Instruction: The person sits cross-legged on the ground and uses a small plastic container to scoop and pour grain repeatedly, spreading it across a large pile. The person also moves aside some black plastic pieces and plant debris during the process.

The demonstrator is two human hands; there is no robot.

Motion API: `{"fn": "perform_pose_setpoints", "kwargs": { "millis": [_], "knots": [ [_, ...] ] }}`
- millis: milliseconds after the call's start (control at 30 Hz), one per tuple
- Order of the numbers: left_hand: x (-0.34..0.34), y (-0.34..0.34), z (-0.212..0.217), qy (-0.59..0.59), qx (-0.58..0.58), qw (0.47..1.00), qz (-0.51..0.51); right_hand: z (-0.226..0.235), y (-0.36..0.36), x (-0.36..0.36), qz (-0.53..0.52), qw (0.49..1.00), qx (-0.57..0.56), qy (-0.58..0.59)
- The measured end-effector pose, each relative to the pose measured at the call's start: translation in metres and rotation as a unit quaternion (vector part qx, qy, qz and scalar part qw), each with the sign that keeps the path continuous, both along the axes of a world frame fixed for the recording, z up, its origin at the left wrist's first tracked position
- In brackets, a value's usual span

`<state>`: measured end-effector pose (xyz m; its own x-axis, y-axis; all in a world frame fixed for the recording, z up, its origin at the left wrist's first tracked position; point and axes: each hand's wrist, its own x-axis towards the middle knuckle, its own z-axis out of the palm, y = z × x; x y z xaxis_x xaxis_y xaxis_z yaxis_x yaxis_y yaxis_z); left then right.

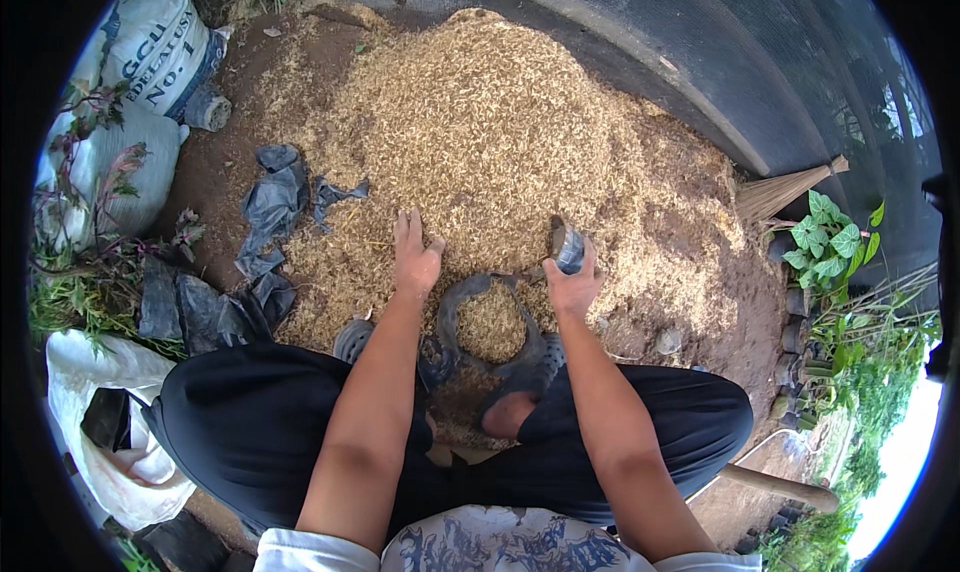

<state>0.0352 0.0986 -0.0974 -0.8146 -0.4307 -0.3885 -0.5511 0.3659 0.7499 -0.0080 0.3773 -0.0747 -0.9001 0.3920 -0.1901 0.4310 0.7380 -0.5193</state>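
A heap of pale, loose husk-like flakes [480, 102] spreads over the ground in front of me. My left hand [415, 260] rests at the heap's near edge, fingers stretched out and nothing seen in them. In my right hand [574, 284] is a small dark cup [570, 248], tilted, with its mouth turned left toward the heap. Between my feet stands a black plastic bag [462, 297], its rim spread wide, with flakes filling it. The bag's lower part is hidden.
Crumpled black plastic [275, 202] lies left of the heap. White sacks [160, 47] stand at the far left, and an open white sack [85, 357] lies by my left knee. A dark mesh wall [690, 47] curves behind. At right are a broom [790, 190] and a wooden handle [785, 487].
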Motion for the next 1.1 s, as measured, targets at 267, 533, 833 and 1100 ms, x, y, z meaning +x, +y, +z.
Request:
{"fn": "perform_pose_setpoints", "kwargs": {
  "millis": [267, 533, 833, 1100],
  "knots": [
    [-0.016, 0.01, 0.005, -0.001, 0.028, 0.999, 0.026, 0.02, -0.051, -0.006, 0.006, 0.997, -0.046, -0.064],
    [-0.017, -0.005, 0.0, 0.041, 0.159, 0.984, 0.062, 0.035, -0.103, -0.024, 0.069, 0.935, -0.329, -0.116],
    [0.002, 0.001, 0.034, 0.114, 0.153, 0.98, 0.054, 0.078, -0.075, -0.009, 0.001, 0.858, -0.496, -0.134],
    [0.004, 0.004, 0.082, 0.14, 0.245, 0.959, -0.034, 0.161, -0.025, 0.0, 0.03, 0.843, -0.523, -0.119]
  ]
}}
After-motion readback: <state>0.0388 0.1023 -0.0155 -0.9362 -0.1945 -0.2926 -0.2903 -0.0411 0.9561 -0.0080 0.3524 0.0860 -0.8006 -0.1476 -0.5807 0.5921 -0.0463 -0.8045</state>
